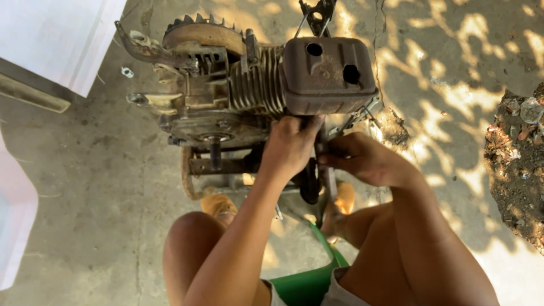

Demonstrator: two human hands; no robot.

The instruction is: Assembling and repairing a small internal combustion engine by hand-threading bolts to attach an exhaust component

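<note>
A small, rusty engine (238, 90) is seen from above, set on a concrete floor (85, 187) dappled with sunlight. It is propped on a low metal frame (218, 166) at the far centre of the scene. At its right end sits a boxy brown muffler (328, 71) with two dark holes in its top; cooling fins (258, 82) are ranged just left of the muffler, and a toothed flywheel (204, 31) is seen at the far left of the engine.

Both bare hands are held at the near side of the engine, just under the muffler. The left hand (289, 144) is pressed up against the underside of the muffler, its fingers curled — whether anything is clamped in its grip cannot be told. The right hand (362, 158) is placed just to the right of it, fingers pinched together around a thin dark metal part (327, 170) that runs down between the two hands.

The person's bare knees are seen at the near edge, with a green seat (309, 283) between them. A heap of rubble (518, 158) lies at the right edge, and a small nut (127, 72) rests on the floor to the far left.
</note>
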